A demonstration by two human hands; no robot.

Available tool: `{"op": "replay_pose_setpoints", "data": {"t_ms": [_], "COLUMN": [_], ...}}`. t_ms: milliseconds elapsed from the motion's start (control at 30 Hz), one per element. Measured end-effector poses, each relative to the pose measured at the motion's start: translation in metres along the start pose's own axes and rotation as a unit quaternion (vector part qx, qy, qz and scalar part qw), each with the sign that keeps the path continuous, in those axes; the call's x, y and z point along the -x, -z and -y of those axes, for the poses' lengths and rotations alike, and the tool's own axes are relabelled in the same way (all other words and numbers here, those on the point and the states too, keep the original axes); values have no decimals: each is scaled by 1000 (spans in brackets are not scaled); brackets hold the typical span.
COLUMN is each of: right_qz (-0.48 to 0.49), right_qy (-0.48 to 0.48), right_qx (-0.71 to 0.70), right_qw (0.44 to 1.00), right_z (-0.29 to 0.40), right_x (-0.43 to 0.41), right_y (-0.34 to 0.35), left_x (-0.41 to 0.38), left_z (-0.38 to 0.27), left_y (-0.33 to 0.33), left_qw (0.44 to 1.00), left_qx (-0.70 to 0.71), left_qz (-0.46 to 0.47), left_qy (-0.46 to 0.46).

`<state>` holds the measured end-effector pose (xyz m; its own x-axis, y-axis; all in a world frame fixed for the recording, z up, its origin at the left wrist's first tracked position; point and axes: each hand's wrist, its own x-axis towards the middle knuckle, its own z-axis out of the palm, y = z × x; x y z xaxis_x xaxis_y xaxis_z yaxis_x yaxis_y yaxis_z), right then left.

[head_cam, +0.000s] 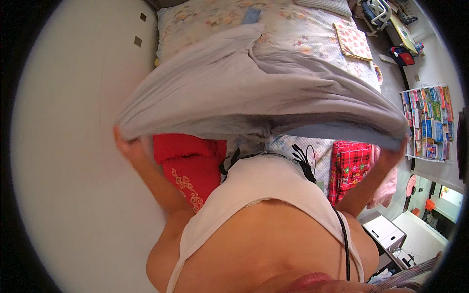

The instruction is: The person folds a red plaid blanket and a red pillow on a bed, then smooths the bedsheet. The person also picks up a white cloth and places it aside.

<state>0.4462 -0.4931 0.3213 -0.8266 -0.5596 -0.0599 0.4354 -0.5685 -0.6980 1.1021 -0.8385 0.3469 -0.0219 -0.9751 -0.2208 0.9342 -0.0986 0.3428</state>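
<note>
A large pale grey cloth (205,91) is stretched wide between my two hands in front of my body. Its near edge hangs in a curve, and a bluish-grey side (326,131) shows below on the right. My left hand (128,143) grips the left corner near the wall. At the opposite corner my right hand (401,146) holds on, partly covered by the fabric and blurred. The far end of the cloth reaches over a floral quilted bedspread (293,33); whether it touches the bed, I cannot tell.
A white wall (73,110) runs along the left. On the bed are red fabric (190,175), a folded red plaid cloth (350,168), a folded patterned cloth (352,41) and a pillow (326,5). A bookrack (428,124) and a white cabinet (383,230) stand to the right.
</note>
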Motion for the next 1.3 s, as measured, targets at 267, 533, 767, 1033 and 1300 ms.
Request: {"op": "replay_pose_setpoints", "data": {"t_ms": [267,533,767,1033,1300], "right_qz": [-49,84,102,-47,130], "right_qy": [-334,-466,-406,-300,-295], "right_qx": [317,176,228,249,540], "right_qw": [886,863,879,920,777], "right_z": [-108,-262,-176,-87,-230], "right_x": [31,56,62,84,8], "right_y": [86,-23,0,55,30], "left_x": [48,-21,-23,51,-62], "left_z": [-53,30,-17,-34,101], "left_y": [186,235,133,181,263], "left_qw": [790,929,918,823,490], "left_qx": [-485,-281,-342,-497,-852], "left_qz": [-363,-233,-153,-254,-92], "left_qy": [-89,69,-126,-105,163]}}
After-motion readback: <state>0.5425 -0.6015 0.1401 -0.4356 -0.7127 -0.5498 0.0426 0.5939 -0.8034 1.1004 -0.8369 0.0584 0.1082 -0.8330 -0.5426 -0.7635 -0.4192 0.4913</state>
